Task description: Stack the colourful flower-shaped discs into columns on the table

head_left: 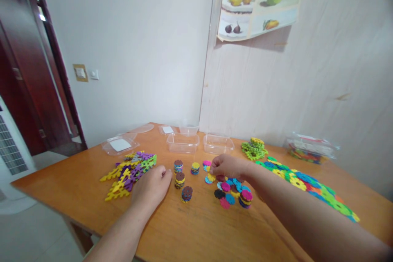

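My left hand (155, 184) rests on the table in a loose fist, with no object showing in it. It lies between the yellow and purple interlocking plastic pieces (132, 174) and several short stacks of flower-shaped plastic discs, among them a brown-topped stack (187, 193) and a yellow-topped stack (195, 168). My right hand (229, 166) is pinched at the left edge of a loose pile of discs, its fingertips right at a yellow disc (210, 177). Whatever they grip is hidden. Nearer me are a pink-topped stack (246, 197) and a black disc (219, 194).
Clear plastic tubs (183, 143) and a lid with a white label (120, 145) stand along the back. Green pieces (254, 149) are heaped behind my right hand. A spread of coloured rings (310, 186) and a filled clear container (311, 147) lie right. The wall (138, 49) rises behind.
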A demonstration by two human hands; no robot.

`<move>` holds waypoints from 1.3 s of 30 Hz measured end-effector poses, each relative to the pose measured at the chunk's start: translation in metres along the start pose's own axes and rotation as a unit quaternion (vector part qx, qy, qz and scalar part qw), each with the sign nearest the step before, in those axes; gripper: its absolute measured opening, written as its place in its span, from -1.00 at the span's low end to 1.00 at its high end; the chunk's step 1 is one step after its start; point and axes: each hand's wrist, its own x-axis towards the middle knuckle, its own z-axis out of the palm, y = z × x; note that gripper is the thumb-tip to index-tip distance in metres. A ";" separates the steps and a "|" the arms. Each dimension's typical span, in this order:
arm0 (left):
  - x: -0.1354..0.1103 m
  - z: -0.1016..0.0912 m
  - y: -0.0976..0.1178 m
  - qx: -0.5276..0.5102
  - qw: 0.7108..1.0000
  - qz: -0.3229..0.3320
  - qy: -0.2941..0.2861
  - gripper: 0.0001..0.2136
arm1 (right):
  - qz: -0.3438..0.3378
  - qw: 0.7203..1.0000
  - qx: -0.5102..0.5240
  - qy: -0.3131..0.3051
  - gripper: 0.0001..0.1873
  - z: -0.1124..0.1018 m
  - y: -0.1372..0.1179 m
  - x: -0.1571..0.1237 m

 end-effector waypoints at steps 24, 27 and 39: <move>0.002 0.003 -0.003 -0.012 1.000 0.003 0.007 -0.64 | 0.010 0.992 -0.118 -0.033 -0.90 -0.016 0.010 -0.030; 0.002 0.003 -0.003 -0.012 1.000 -0.002 0.006 -0.64 | 0.017 0.993 -0.111 -0.027 -0.94 -0.022 0.011 -0.027; -0.001 0.001 0.000 -0.008 1.000 0.002 0.006 -0.64 | 0.008 0.996 -0.081 -0.027 -0.96 -0.033 0.024 -0.014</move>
